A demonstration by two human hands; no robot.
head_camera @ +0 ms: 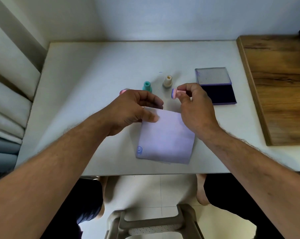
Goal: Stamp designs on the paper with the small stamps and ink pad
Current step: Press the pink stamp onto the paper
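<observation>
A pale lilac paper (166, 140) lies on the white table (87, 80), with one blue smiley print at its near left corner. My left hand (133, 109) rests on the paper's far left corner, thumb pressing it down. My right hand (194, 107) pinches a pink stamp (174, 93) sideways above the paper's far edge, its inked face turned left. A teal stamp (147, 86) and a beige stamp (167, 81) stand upright behind the hands. Another pink stamp (123, 91) peeks out behind my left hand. The open ink pad (219, 94) sits to the right.
A wooden board (280, 87) lies along the table's right side. A wall stands behind the table and cushions are at the left. My knees and a plastic stool (151, 223) are below the near table edge.
</observation>
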